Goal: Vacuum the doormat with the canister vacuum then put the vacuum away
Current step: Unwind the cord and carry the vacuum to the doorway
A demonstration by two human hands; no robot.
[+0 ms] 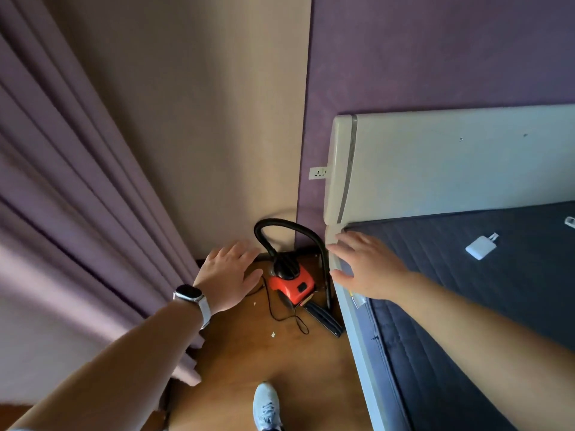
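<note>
View from the head, looking down into a room corner. A purple curtain [77, 197] fills the space to the left of your left fingers. A bed [482, 290] with a pale headboard [451, 160] lies to the right of your right fingers. Between the two sets of fingertips, just beyond and below them on the wooden floor [249, 353], stands the red and black canister vacuum [291, 283].

Its black hose [270, 231] arches up past your left fingertips and comes down again beside your right ones. The floor nozzle [325, 318] lies flat against the bed frame, nearer to you than your right fingers. The cord [280, 315] trails loose on the boards below your left palm.

Your left hand [225, 275] is held out with its fingers straight and slightly spread, holding nothing. Your right hand [370, 265] is likewise flat and spread over the corner of the bed frame; whether its fingers touch the frame cannot be told from this angle.

The doormat is not in view. The vacuum sits tucked in the corner with neither hand on it and its cord unwound. This is judged to be either the fetching step, with all vacuuming left to do, or the close of putting it away. A few paper scraps [273, 334] lie on the floor nearer to you than your fingers.
</note>
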